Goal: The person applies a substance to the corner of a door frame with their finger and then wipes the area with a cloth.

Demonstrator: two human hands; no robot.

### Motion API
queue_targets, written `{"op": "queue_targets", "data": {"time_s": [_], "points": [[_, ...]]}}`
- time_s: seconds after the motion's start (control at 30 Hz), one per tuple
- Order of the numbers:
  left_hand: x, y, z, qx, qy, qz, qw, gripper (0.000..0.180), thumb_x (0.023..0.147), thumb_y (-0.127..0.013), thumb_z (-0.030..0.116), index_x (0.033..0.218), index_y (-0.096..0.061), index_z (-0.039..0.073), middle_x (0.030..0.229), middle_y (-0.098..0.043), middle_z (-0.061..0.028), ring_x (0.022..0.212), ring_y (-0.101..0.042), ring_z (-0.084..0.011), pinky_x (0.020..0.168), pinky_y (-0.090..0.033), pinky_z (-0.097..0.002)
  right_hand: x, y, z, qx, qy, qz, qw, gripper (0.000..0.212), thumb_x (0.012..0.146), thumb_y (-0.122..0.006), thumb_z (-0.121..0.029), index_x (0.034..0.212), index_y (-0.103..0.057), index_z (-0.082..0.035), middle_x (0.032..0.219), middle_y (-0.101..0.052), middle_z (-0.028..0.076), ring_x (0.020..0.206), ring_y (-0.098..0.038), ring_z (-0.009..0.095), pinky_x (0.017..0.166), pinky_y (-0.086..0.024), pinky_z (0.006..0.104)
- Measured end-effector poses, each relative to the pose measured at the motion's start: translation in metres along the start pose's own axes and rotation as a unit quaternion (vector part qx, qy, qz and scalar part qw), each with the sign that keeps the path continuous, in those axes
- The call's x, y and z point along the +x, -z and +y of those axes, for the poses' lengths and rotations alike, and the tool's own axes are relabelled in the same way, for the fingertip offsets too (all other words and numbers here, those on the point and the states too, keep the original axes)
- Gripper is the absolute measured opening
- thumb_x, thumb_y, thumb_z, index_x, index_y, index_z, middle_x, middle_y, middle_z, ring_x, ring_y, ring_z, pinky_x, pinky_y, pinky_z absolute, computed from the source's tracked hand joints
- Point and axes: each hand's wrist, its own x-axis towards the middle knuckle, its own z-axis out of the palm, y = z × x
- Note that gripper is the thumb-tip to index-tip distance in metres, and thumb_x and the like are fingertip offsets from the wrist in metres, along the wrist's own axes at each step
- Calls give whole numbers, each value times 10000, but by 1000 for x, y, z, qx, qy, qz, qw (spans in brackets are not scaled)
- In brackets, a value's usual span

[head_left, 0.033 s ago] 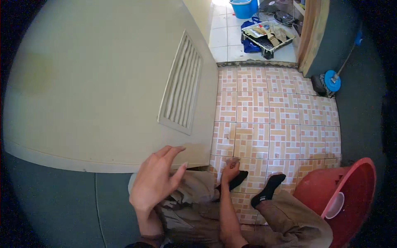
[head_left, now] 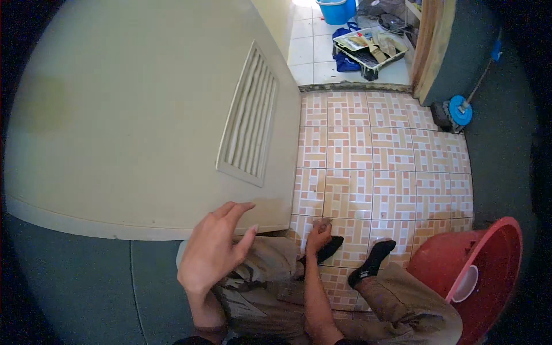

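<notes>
My left hand (head_left: 210, 248) is raised over my left knee, in front of the lower part of a cream door (head_left: 144, 144). Its fingers are bent but apart from the thumb, with nothing between them. Low at the patterned tile floor (head_left: 348, 190), my right hand (head_left: 319, 236) is beside my left foot in a black sock (head_left: 330, 251). Its fingers are curled together near the door's lower corner. Whatever they hold, if anything, is too small to make out. A slatted vent (head_left: 248, 118) is set into the door.
On the right lies a tipped red tub (head_left: 440, 253) with a white bowl (head_left: 466, 284) inside. A blue-headed mop or brush (head_left: 460, 111) leans at the dark wall. Beyond the doorway sill (head_left: 356, 87) are a crate (head_left: 371, 66) of tools and a blue bucket (head_left: 333, 11).
</notes>
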Motion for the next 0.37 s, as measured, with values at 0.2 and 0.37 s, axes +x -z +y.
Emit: {"op": "queue_targets", "data": {"time_s": [0.2, 0.37], "points": [[1, 0, 3, 11, -2, 4, 1000, 384, 911, -695, 177, 1254, -629, 17, 1157, -670, -198, 1055, -656, -371, 956, -510, -446, 3, 3, -3, -41, -49, -58, 996, 275, 948, -689, -249, 994, -629, 15, 758, -687, 218, 703, -685, 345, 666, -523, 462], [2, 3, 6, -16, 21, -13, 1000, 404, 902, -711, 185, 1263, -627, 22, 1197, -662, -194, 1110, -644, -360, 982, -496, -444, 5, -10, 17, 13, -10, -3, 1000, 252, 910, -729, -240, 925, -618, -14, 748, -690, 178, 692, -698, 310, 633, -512, 425]]}}
